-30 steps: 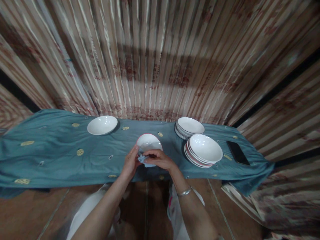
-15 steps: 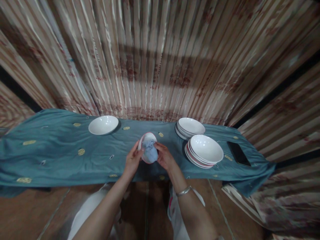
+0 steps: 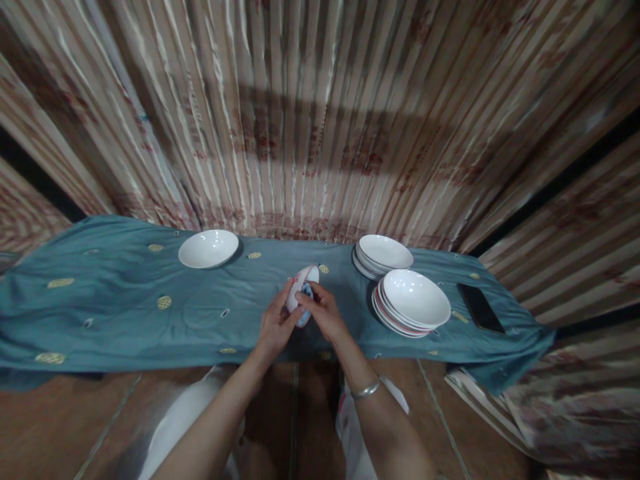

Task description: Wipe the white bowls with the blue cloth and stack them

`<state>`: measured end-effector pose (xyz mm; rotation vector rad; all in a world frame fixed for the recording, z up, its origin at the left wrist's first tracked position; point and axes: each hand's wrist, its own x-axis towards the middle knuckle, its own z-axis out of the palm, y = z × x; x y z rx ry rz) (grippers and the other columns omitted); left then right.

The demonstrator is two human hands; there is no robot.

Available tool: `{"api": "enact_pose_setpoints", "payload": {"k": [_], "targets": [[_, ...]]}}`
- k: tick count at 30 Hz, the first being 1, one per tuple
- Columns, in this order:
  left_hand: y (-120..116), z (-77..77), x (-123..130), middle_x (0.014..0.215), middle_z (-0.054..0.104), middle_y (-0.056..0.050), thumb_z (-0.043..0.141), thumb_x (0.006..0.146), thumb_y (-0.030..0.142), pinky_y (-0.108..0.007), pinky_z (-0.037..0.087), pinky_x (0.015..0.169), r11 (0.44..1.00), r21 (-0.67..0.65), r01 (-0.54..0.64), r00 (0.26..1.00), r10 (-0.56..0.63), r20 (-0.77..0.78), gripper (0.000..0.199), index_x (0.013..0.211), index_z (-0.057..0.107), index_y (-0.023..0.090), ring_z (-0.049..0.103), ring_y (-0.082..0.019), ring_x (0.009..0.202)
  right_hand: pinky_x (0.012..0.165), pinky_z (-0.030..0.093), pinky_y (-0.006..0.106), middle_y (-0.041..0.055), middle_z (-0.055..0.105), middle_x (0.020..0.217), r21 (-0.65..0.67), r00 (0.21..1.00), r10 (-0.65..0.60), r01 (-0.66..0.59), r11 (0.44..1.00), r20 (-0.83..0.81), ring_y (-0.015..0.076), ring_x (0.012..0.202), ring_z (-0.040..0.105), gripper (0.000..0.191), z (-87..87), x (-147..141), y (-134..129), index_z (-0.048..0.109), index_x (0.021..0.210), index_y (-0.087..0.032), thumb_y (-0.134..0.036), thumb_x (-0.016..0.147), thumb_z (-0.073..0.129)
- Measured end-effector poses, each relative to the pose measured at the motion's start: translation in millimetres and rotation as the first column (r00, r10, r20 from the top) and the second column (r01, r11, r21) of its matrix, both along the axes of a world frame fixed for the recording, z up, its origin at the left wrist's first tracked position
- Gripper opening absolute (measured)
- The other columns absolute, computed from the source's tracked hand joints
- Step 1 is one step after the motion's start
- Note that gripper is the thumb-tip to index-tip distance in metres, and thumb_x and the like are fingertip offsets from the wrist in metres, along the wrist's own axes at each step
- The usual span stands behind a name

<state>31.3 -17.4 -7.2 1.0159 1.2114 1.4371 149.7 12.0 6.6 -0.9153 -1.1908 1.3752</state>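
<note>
A small white bowl (image 3: 299, 293) with a red rim is held on its side above the front middle of the table. My left hand (image 3: 277, 321) is closed round the bowl's left side. My right hand (image 3: 324, 308) is closed on a bunched blue cloth (image 3: 306, 293), pressed against the bowl's rim and inner side. Much of the cloth is hidden by the fingers and the bowl. A silver bangle (image 3: 367, 389) circles my right wrist.
One wide white bowl (image 3: 209, 249) stands at the back left. To the right are two bowl stacks, one at the back (image 3: 384, 253) and one nearer (image 3: 415, 300). A dark phone (image 3: 481, 309) lies right of them on the teal tablecloth (image 3: 125, 333). A curtain (image 3: 300, 120) hangs behind.
The small bowl has turned from facing me to nearly edge-on, its opening now towards the right. My right hand has shifted with the cloth at the rim. The stacks stay put.
</note>
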Motion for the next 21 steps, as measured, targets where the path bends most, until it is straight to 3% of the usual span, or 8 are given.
{"api": "enact_pose_setpoints", "payload": {"k": [5, 9, 14, 17, 19, 21], "targets": [[-4.3, 7.4, 4.7, 0.140, 0.054, -0.007, 0.080, 0.057, 0.008, -0.033, 0.046, 0.098, 0.998, 0.011, 0.056, 0.998, -0.056, -0.004, 0.059, 0.112, 0.068, 0.025, 0.046, -0.027, 0.132, 0.058, 0.038, 0.022, -0.0037, 0.058, 0.067, 0.064, 0.993, -0.025, 0.018, 0.998, 0.115, 0.0106, 0.060, 0.047, 0.023, 7.3, 6.5, -4.1, 0.068, 0.085, -0.018, -0.037, 0.073, 0.063], [-4.6, 7.5, 7.3, 0.138, 0.056, -0.009, 0.079, 0.060, 0.012, -0.032, 0.045, 0.100, 0.998, -0.007, 0.055, 0.997, -0.055, 0.053, 0.058, 0.115, 0.066, 0.023, 0.047, -0.027, 0.131, 0.053, 0.034, 0.022, -0.0044, 0.054, 0.062, 0.089, 0.983, -0.126, 0.115, 0.989, 0.131, 0.0097, 0.056, 0.043, 0.022, 9.0, 15.0, -2.1, 0.067, 0.079, -0.018, -0.038, 0.076, 0.060], [11.5, -9.1, 5.4, 0.138, 0.056, -0.009, 0.067, 0.080, 0.027, -0.030, 0.040, 0.104, 0.996, -0.072, -0.052, 0.988, 0.062, 0.141, 0.055, 0.133, 0.053, 0.024, 0.046, -0.021, 0.132, 0.049, 0.035, 0.021, -0.0051, 0.054, 0.056, -0.087, 0.961, -0.251, 0.242, 0.966, -0.117, 0.0092, 0.051, 0.044, 0.021, 6.6, 35.0, 8.2, 0.063, 0.068, -0.019, -0.039, 0.068, 0.067], [22.7, -14.9, 1.6, 0.145, 0.048, -0.008, 0.058, 0.087, 0.035, -0.029, 0.041, 0.102, 0.969, -0.213, -0.127, 0.949, 0.181, 0.257, 0.045, 0.130, 0.052, 0.025, 0.044, -0.018, 0.134, 0.053, 0.043, 0.022, -0.0038, 0.060, 0.060, -0.195, 0.925, -0.281, 0.235, 0.952, -0.256, 0.0108, 0.054, 0.051, 0.018, 6.0, 46.9, 12.0, 0.060, 0.066, -0.020, -0.034, 0.064, 0.071], [26.7, -14.2, -1.9, 0.139, 0.054, -0.011, 0.052, 0.090, 0.039, -0.029, 0.046, 0.093, 0.940, -0.323, -0.108, 0.908, 0.226, 0.353, 0.039, 0.125, 0.055, 0.023, 0.053, -0.018, 0.124, 0.054, 0.047, 0.023, -0.0034, 0.061, 0.061, -0.212, 0.919, -0.265, 0.208, 0.955, -0.291, 0.0115, 0.055, 0.054, 0.018, 5.5, 53.0, 12.7, 0.059, 0.066, -0.021, -0.033, 0.065, 0.072], [27.8, -11.3, -5.4, 0.116, 0.067, -0.013, 0.048, 0.091, 0.042, -0.029, 0.051, 0.080, 0.920, -0.391, -0.013, 0.870, 0.203, 0.449, 0.035, 0.115, 0.059, 0.019, 0.065, -0.018, 0.100, 0.054, 0.049, 0.023, -0.0030, 0.063, 0.062, -0.222, 0.910, -0.242, 0.173, 0.960, -0.336, 0.0114, 0.056, 0.056, 0.018, 4.8, 57.2, 12.4, 0.061, 0.068, -0.020, -0.033, 0.066, 0.074]]}}
